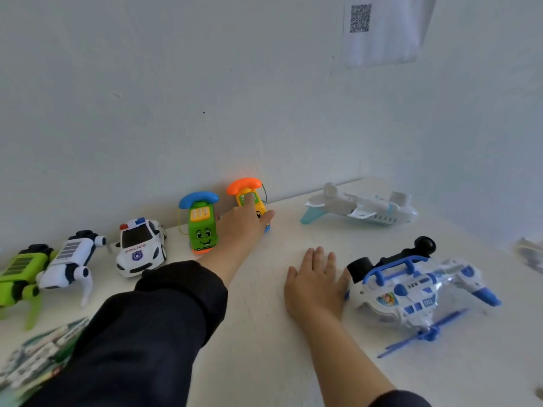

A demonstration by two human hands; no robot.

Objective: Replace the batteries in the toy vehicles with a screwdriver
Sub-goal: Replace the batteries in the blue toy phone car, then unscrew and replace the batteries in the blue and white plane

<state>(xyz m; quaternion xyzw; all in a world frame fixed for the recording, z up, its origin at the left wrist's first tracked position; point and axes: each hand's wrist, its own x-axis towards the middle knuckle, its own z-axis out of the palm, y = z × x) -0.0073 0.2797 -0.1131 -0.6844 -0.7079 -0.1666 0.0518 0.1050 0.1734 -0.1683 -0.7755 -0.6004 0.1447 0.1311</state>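
- We see the left hand (245, 221) reaching forward to the yellow toy phone car (255, 204) that stands against the wall (176, 98). The fingers lie over its keypad face and the thumb wraps its right side, so the hand holds the toy; how firmly, we cannot tell.
- The phone car carries an orange handset (244, 185) on top. It stands on the white table (264, 333).
- The right hand (316, 284) rests flat on the table, fingers straight and close together, holding nothing. Its outer edge touches the nose of the blue-and-white toy helicopter (417, 292).
- The helicopter lies upside down — black wheels (424, 246) up, blue rotor (426, 336) against the table.
- The two hands are apart, the left one farther forward.
- A white toy airplane (364, 208) also lies on its back, near the wall to the right of the phone car.
- Left of the left hand, in a row along the wall: a green toy phone car (202, 227) with a blue handset, a white police car (141, 248), a white robot dog (72, 262) and a green robot dog (19, 274).
- A printed box (38, 356) sits at the near left edge, partly under the dark sleeve (141, 333).
- A paper sheet with a QR code (382, 27) hangs on the wall.
- No screwdriver or battery can be made out in this view.
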